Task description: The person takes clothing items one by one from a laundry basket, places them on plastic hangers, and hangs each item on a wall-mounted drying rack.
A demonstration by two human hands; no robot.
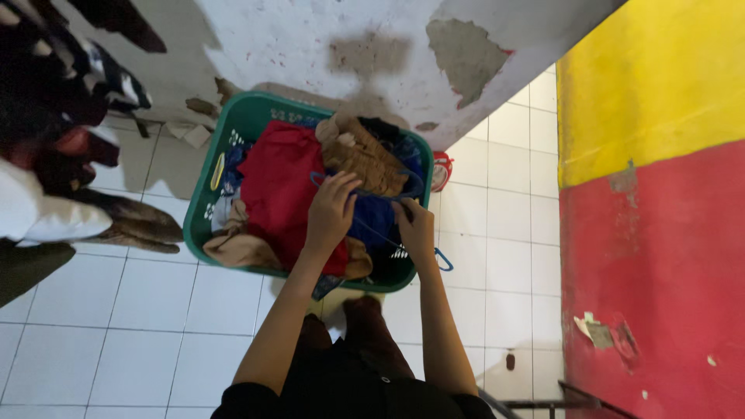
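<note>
A person leans over a green plastic laundry basket (242, 116) set on a white tiled floor (140, 326), both bare hands down among the heaped clothes. The left hand (332, 211) lies on a red garment (275, 182) near the middle of the basket, its fingers curled toward a thin blue wire hanger (365, 192) that crosses the pile; whether that grip has actually closed on the wire cannot be told from this angle. The right hand (415, 229) rests at the basket's near right rim, fingers bent over dark blue cloth (374, 216) where the hanger's lower end juts past the edge, its hold likewise unclear. A crumpled brown garment (361, 155) sits just behind the hands, touching the red one. Behind the basket stands a peeling white wall (310, 39); to the right, a wall painted yellow over red (652, 155). Judged from the tangle, freeing a hanger cleanly calls for pinning the cloth with one hand and drawing the wire out along its own line, so the hook does not snag fabric.
</note>
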